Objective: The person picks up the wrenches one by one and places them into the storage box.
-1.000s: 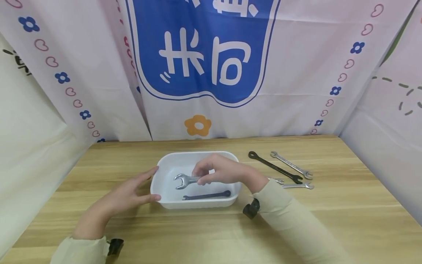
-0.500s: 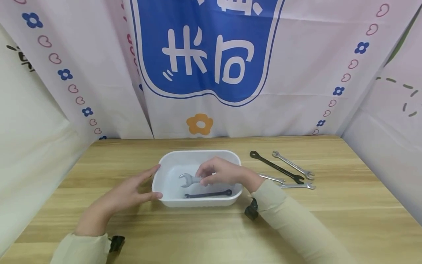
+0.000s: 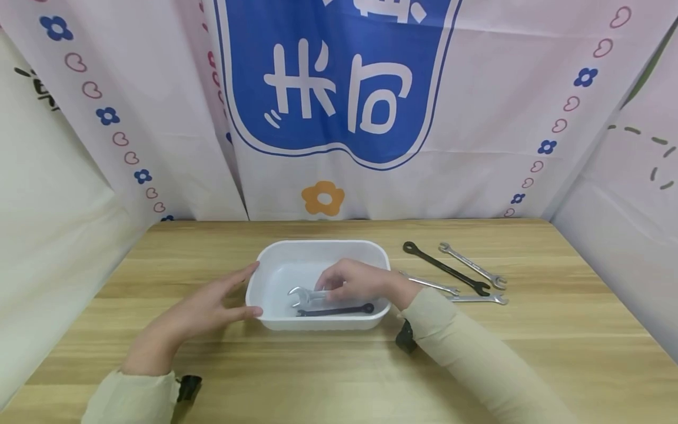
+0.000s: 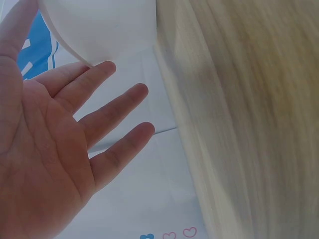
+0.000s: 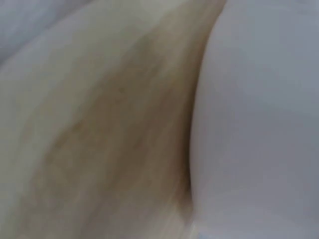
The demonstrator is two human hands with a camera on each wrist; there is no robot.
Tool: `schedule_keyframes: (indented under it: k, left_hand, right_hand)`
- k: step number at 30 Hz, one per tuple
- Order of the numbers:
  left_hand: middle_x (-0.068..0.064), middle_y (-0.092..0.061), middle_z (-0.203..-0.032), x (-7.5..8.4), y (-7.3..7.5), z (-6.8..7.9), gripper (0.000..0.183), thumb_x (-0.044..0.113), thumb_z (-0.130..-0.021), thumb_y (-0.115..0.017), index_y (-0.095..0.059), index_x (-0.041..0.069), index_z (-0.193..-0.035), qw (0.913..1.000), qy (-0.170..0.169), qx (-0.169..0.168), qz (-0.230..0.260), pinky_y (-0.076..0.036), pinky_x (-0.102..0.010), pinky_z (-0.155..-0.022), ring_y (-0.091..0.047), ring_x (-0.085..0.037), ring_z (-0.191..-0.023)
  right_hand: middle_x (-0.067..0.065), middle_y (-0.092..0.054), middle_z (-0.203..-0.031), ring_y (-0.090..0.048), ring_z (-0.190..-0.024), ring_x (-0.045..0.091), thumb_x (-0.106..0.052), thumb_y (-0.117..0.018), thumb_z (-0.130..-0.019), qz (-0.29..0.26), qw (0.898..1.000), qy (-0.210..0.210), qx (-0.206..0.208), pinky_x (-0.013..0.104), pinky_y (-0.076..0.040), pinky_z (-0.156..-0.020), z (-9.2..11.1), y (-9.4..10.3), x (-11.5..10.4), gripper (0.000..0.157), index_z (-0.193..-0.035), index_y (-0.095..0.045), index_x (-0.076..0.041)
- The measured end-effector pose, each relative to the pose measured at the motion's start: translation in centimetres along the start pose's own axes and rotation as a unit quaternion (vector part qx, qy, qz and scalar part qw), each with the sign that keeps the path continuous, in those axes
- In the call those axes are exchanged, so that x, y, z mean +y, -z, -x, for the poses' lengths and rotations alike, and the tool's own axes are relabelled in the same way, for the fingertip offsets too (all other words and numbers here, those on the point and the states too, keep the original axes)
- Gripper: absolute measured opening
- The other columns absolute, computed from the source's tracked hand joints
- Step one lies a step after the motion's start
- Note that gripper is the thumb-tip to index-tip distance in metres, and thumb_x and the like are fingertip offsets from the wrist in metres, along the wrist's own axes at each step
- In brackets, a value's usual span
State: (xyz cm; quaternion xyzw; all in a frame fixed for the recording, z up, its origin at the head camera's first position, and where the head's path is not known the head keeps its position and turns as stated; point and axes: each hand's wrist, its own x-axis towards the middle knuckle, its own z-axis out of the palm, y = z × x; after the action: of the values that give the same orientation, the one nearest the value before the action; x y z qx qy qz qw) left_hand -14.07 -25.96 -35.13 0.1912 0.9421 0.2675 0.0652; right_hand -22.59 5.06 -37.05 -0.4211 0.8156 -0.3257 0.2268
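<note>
My right hand (image 3: 356,281) reaches into the white plastic basin (image 3: 318,324) and pinches a silver open-end wrench (image 3: 303,296) by its handle, low over the basin floor. The wrench's open jaw points left. A dark wrench (image 3: 339,311) lies along the basin's near side, close by it. At the basin's left end, my left hand (image 3: 206,306) has thumb and forefinger spread, their tips on the rim. Its fingers look straight in the left wrist view, with the basin wall (image 4: 104,25) at the fingertips. The right wrist view holds only the basin's outside (image 5: 259,124) and blurred tabletop.
Right of the basin lie a black wrench (image 3: 445,268), a silver wrench (image 3: 471,265) behind it, and two more silver wrenches, one (image 3: 431,284) partly behind my right wrist and another (image 3: 479,299) nearer. A printed cloth (image 3: 323,118) hangs behind the wooden table (image 3: 296,377).
My right hand has lowered the silver wrench toward the basin floor, beside the dark one. The left hand stays at the rim. The head view has shifted slightly.
</note>
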Motion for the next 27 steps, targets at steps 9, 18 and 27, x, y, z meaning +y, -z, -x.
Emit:
schedule_keyframes:
  k: [9,18,27]
  left_hand:
    - [-0.024,-0.034,-0.158,0.08,0.18,-0.19,0.092,0.052,-0.087,-0.07,-0.029,0.008,-0.157,1.0,0.001,0.0,-0.003,-0.034,-0.069,-0.11,-0.035,-0.05,-0.142]
    - [-0.024,-0.033,-0.158,0.17,0.25,-0.13,0.092,0.053,-0.087,-0.07,-0.029,0.009,-0.157,1.0,0.002,-0.001,-0.005,-0.035,-0.069,-0.109,-0.035,-0.05,-0.141]
    - [-0.024,-0.035,-0.157,0.16,0.13,-0.01,0.092,0.052,-0.087,-0.071,-0.03,0.008,-0.156,1.0,0.002,0.001,0.003,-0.035,-0.069,-0.108,-0.036,-0.05,-0.141]
  right_hand:
    - [0.001,-0.075,-0.095,-0.064,-0.085,0.001,-0.002,-0.069,-0.089,0.015,1.0,-0.004,-0.023,0.018,-0.053,-0.086,-0.13,-0.11,-0.18,0.018,-0.104,-0.074,-0.009]
    - [0.002,-0.075,-0.095,-0.063,-0.084,0.0,-0.001,-0.068,-0.089,0.022,0.999,0.003,-0.032,0.017,-0.052,-0.085,-0.21,-0.39,-0.1,0.016,-0.104,-0.073,-0.006]
    - [-0.002,-0.074,-0.095,-0.062,-0.087,0.002,-0.004,-0.07,-0.09,0.039,0.999,-0.027,-0.027,0.02,-0.051,-0.088,-0.14,-0.65,-0.31,0.015,-0.102,-0.074,-0.011]
